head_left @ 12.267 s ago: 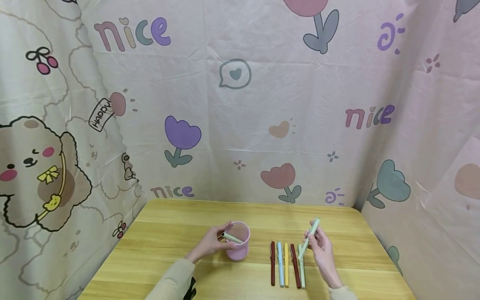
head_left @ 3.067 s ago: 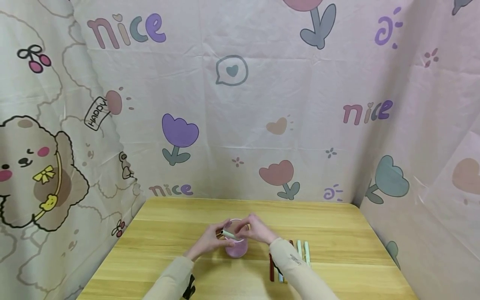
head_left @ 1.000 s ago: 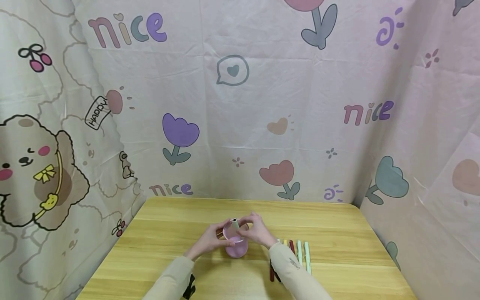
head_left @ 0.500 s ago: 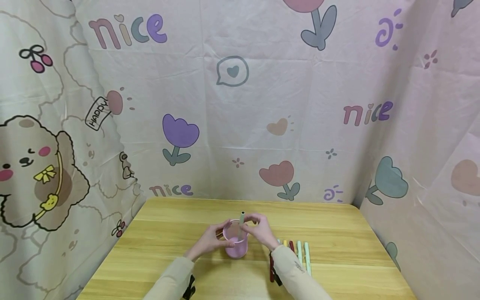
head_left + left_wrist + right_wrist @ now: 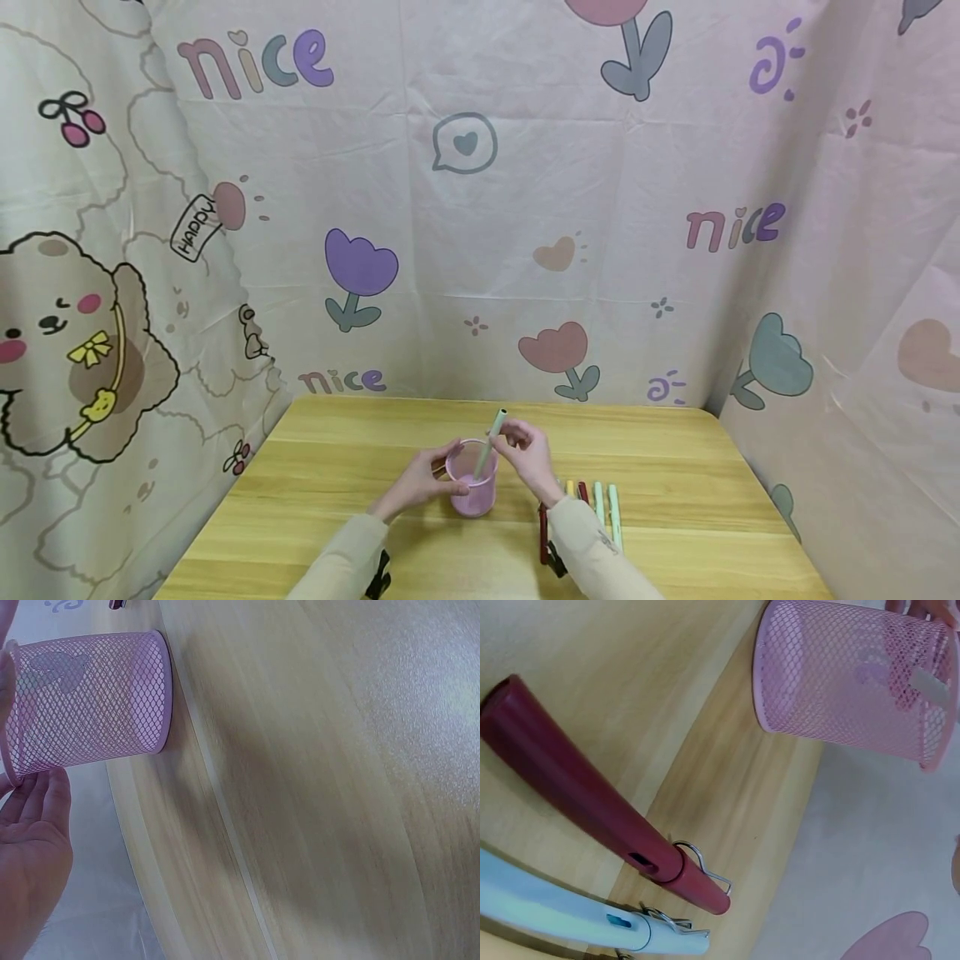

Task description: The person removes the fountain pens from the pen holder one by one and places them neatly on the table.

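Note:
My left hand (image 5: 416,482) grips the pink mesh pen cup (image 5: 474,502) near its rim, thumb in front and fingers behind. The cup stands upright on the table; its mesh wall (image 5: 90,697) fills the upper left of the left wrist view. At the cup's right side, my right hand (image 5: 528,460) pinches a light green pen (image 5: 491,439). That pen leans right, its lower end inside the cup and its dark-holed upper end above the rim. Right of the cup lies a row of pens, among them a dark red pen (image 5: 592,780) and a light blue pen (image 5: 577,900).
My right sleeve (image 5: 588,542) covers part of the row. Two light green pens (image 5: 615,510), another dark red pen (image 5: 582,490) and a yellow pen (image 5: 570,487) show beyond it. A patterned cloth (image 5: 480,217) hangs behind the wooden table (image 5: 337,433).
A second light green pen, earlier in my right hand, now lies in the row. The right hand has raised the cup's pen from leaning left to leaning right. My left hand keeps its grip.

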Tool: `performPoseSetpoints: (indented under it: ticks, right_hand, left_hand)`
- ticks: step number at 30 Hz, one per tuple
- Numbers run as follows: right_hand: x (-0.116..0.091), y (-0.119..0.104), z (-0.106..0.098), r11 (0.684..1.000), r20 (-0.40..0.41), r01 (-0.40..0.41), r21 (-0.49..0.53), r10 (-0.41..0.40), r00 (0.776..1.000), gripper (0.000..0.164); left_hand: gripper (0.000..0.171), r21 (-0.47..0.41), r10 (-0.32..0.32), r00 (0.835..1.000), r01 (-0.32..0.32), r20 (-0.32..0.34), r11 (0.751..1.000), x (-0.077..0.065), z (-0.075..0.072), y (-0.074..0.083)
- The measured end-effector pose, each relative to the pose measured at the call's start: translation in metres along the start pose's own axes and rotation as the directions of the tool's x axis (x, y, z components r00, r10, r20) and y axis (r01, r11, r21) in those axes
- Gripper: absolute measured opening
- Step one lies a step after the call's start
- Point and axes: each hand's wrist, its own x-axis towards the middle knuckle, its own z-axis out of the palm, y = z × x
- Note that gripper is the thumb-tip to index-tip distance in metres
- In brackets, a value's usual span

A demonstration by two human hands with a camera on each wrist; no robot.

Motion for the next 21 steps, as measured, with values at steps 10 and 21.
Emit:
performPoseSetpoints:
  ticks: [10,21]
  right_hand:
    - [-0.005,-0.011,-0.007,0.989,-0.068,-0.031,0.147,0.041,0.997,0.029]
    - [-0.013,-0.021,-0.015,0.986,-0.184,-0.024,0.166,0.055,0.981,0.029]
  left_hand:
    - [0.088,-0.020,0.020,1.000,-0.019,0.008,1.000,0.000,0.000,-0.004]
    - [0.091,-0.019,0.014,1.000,-0.014,-0.002,1.000,0.000,0.001,-0.003]
